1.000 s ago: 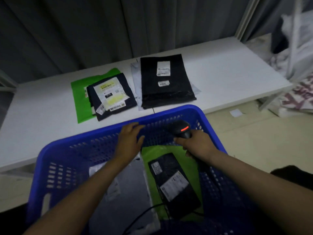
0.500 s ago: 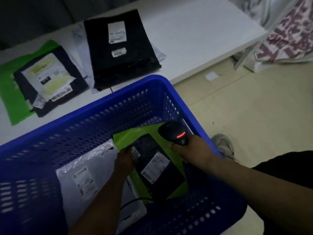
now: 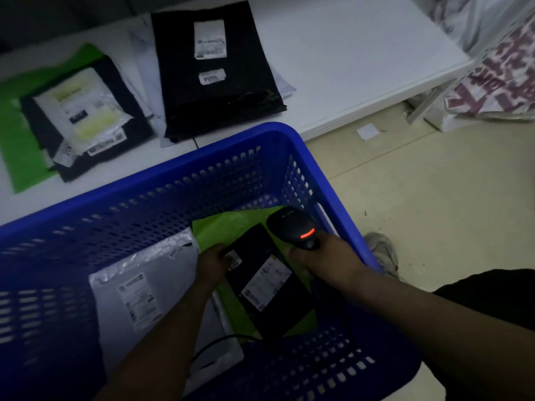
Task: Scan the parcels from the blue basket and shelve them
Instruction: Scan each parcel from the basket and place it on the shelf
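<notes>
The blue basket (image 3: 202,166) stands in front of me against the white shelf (image 3: 347,62). Inside lie a black parcel (image 3: 269,287) with a white label, a green parcel (image 3: 228,227) under it, and a grey-white parcel (image 3: 162,287) on the left. My left hand (image 3: 212,263) grips the black parcel's upper left corner. My right hand (image 3: 324,259) holds a black barcode scanner (image 3: 293,227) with a red light, just above the black parcel's right side.
On the shelf lie a large black parcel (image 3: 214,79) over a grey one, and a dark parcel (image 3: 86,120) on a green one (image 3: 20,151). A scanner cable (image 3: 220,341) runs in the basket. My shoe (image 3: 383,251) rests on the beige floor; white bags (image 3: 492,73) sit right.
My left hand went from the basket's far rim down onto the black parcel and closed on its corner. The right hand with the scanner lowered toward the parcel. My view tilted down.
</notes>
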A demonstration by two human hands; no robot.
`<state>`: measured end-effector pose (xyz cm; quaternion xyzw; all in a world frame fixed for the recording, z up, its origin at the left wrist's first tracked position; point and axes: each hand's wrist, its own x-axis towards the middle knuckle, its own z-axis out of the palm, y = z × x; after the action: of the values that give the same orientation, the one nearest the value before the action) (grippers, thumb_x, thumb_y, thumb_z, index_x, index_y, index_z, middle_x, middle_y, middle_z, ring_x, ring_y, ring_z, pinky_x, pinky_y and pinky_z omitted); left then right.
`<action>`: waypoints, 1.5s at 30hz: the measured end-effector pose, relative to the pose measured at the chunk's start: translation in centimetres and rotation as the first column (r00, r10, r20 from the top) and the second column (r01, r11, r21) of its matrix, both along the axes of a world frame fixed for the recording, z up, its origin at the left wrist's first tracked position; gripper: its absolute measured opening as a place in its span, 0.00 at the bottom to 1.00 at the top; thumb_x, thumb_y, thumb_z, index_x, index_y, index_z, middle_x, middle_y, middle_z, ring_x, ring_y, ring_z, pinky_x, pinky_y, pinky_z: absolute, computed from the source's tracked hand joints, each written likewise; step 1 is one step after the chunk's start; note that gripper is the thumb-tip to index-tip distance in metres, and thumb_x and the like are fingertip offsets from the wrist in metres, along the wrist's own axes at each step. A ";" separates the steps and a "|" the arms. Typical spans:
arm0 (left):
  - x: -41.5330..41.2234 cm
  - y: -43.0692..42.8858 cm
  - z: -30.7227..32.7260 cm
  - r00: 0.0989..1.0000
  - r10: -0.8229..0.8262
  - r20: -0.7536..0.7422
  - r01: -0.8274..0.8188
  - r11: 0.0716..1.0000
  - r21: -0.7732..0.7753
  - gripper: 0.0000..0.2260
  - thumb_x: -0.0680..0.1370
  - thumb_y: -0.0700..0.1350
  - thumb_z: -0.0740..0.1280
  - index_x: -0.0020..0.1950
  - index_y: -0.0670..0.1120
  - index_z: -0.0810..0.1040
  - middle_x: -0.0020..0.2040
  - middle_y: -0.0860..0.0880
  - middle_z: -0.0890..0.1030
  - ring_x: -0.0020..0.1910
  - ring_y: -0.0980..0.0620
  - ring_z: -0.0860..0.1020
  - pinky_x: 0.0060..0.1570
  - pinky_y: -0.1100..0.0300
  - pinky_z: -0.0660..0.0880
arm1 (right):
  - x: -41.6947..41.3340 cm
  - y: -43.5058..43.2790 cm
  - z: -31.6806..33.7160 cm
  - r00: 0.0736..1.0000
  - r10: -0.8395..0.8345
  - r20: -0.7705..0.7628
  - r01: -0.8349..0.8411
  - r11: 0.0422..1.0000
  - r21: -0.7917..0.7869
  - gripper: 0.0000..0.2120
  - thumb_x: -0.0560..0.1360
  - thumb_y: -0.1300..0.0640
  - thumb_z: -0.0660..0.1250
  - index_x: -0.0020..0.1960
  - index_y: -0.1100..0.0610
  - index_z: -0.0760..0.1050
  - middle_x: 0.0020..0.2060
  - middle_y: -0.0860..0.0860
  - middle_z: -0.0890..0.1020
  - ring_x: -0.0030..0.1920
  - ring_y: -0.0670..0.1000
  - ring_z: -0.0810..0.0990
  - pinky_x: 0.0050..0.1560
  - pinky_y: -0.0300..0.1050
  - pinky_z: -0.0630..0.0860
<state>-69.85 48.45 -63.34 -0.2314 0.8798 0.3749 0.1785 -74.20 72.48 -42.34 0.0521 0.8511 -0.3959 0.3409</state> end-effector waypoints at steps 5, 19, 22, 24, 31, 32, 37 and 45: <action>2.4 -1.4 8.9 0.954 0.182 -0.238 -0.138 0.971 0.193 0.03 0.77 0.38 0.69 0.49 0.41 0.82 0.46 0.45 0.83 0.44 0.57 0.80 0.42 0.64 0.72 | -0.5 -1.8 1.9 0.997 0.076 -0.001 -0.076 0.993 -0.092 0.07 0.74 0.52 0.72 0.40 0.50 0.75 0.30 0.46 0.79 0.31 0.41 0.76 0.26 0.25 0.68; 9.8 -6.3 36.4 0.886 0.079 -0.457 0.042 0.967 0.250 0.11 0.74 0.34 0.71 0.51 0.47 0.81 0.43 0.52 0.84 0.41 0.58 0.80 0.45 0.62 0.76 | 3.3 -7.5 15.1 0.910 0.399 -0.114 -0.376 0.680 -0.629 0.14 0.73 0.68 0.71 0.54 0.54 0.80 0.50 0.55 0.85 0.47 0.53 0.83 0.48 0.40 0.80; 11.3 -5.8 39.0 0.842 0.196 -0.502 -0.018 0.941 0.337 0.16 0.74 0.32 0.70 0.56 0.50 0.79 0.43 0.55 0.85 0.42 0.60 0.81 0.42 0.67 0.76 | 5.0 -7.8 16.5 0.923 0.373 -0.097 -0.323 0.610 -0.724 0.10 0.74 0.69 0.68 0.53 0.59 0.80 0.41 0.53 0.85 0.39 0.52 0.81 0.41 0.40 0.79; 12.0 -5.2 39.4 0.773 0.393 -0.498 -0.104 0.853 0.511 0.21 0.75 0.32 0.69 0.62 0.53 0.75 0.44 0.49 0.86 0.42 0.55 0.83 0.40 0.64 0.78 | 6.1 -8.1 17.1 0.952 0.297 -0.069 -0.240 0.589 -0.772 0.08 0.72 0.64 0.69 0.51 0.61 0.80 0.32 0.55 0.81 0.34 0.51 0.79 0.37 0.40 0.77; 14.9 -2.0 34.5 0.816 0.459 -0.351 -0.270 0.840 0.471 0.08 0.74 0.37 0.72 0.51 0.47 0.81 0.42 0.53 0.86 0.44 0.52 0.83 0.43 0.62 0.80 | 6.1 -9.1 17.3 0.985 -0.087 0.148 0.171 0.424 -0.890 0.15 0.65 0.55 0.72 0.49 0.61 0.81 0.34 0.53 0.81 0.32 0.50 0.79 0.37 0.42 0.80; 15.0 -1.7 33.9 0.803 0.474 -0.361 -0.297 0.844 0.447 0.06 0.75 0.37 0.71 0.49 0.47 0.82 0.41 0.53 0.86 0.42 0.52 0.83 0.42 0.62 0.80 | 5.8 -8.9 17.1 0.984 -0.109 0.139 0.174 0.453 -0.875 0.15 0.66 0.55 0.72 0.49 0.61 0.81 0.34 0.53 0.82 0.32 0.50 0.79 0.37 0.43 0.80; 14.6 -4.1 33.7 0.709 0.527 -0.469 -0.440 0.850 0.290 0.05 0.77 0.38 0.68 0.51 0.46 0.81 0.41 0.53 0.83 0.34 0.64 0.80 0.34 0.71 0.75 | 5.3 -8.0 15.5 0.987 -0.126 -0.097 0.025 0.728 -0.685 0.07 0.74 0.55 0.73 0.48 0.57 0.79 0.32 0.54 0.82 0.34 0.52 0.81 0.40 0.47 0.79; 14.0 -12.2 35.6 0.834 0.310 -0.457 -0.420 0.893 -0.160 0.02 0.78 0.42 0.67 0.46 0.47 0.78 0.38 0.53 0.80 0.37 0.56 0.77 0.33 0.69 0.68 | 5.4 -8.0 14.8 0.881 0.288 -0.376 -0.418 0.845 -0.333 0.07 0.72 0.53 0.74 0.44 0.53 0.77 0.26 0.49 0.79 0.26 0.50 0.79 0.30 0.42 0.76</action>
<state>-55.84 36.25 -27.73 -0.3310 0.8767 0.3271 -0.1214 -68.80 64.51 -27.58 -0.2420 0.7881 -0.4957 0.2733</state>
